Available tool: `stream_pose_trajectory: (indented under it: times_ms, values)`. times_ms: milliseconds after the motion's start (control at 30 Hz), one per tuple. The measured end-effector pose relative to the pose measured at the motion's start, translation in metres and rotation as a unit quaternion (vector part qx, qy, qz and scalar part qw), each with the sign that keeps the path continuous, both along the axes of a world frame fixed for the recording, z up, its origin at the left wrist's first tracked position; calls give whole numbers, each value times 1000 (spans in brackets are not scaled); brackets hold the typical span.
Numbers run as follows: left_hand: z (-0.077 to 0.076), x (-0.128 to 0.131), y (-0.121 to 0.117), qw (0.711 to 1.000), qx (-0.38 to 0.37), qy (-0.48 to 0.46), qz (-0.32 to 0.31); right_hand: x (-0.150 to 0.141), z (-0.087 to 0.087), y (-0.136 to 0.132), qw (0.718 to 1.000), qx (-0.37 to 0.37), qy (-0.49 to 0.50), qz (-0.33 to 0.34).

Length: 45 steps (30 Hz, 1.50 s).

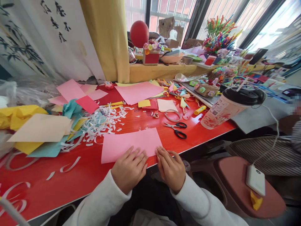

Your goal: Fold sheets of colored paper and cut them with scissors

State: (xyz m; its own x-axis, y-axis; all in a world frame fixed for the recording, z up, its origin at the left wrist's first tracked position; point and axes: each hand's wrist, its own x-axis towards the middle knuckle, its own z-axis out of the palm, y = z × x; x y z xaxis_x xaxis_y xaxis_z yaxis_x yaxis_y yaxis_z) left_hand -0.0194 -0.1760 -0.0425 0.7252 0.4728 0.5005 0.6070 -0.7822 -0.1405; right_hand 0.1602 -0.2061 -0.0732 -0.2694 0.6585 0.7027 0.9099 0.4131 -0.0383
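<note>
Tabletop (70, 179): pink paper (129, 141), cup (223, 110) with straw (242, 84)

Tally: two hands, left hand (130, 169) and right hand (171, 168), on one pink sheet (128, 142); one pair of black-handled scissors (174, 126), one thin ring (167, 117), one short yellow tube (200, 110). Further: one lidded cup (222, 111), one red balloon (139, 34), one flower-topped red box (150, 58), one white power bank (256, 182). White paper shreds (100, 125): numerous, too tangled for an exact count.
</note>
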Motion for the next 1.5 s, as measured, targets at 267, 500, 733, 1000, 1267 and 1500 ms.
stream_pose_trajectory:
  times_ms: [267, 500, 733, 1000, 1267, 1500]
  values:
    - [8, -56, -19, 996, 39, 41, 74, 2, 2, -1, 1000, -17, -26, 4]
    - [2, -81, -33, 992, 30, 42, 116, 7, 3, -1, 998, -22, -52, 23]
    - [-1, -104, -39, 985, 55, 89, 135, 9, 4, -1, 998, -28, -51, 35]
    - [-4, -101, -45, 984, 60, 61, 159, 18, 8, -13, 995, -63, -25, 73]
    - [-11, -106, -53, 982, 60, 66, 166, 29, 9, -13, 993, -78, -11, 87]
    - [-21, -100, -58, 983, 80, -1, 164, 50, 8, -31, 985, -135, 93, 61]
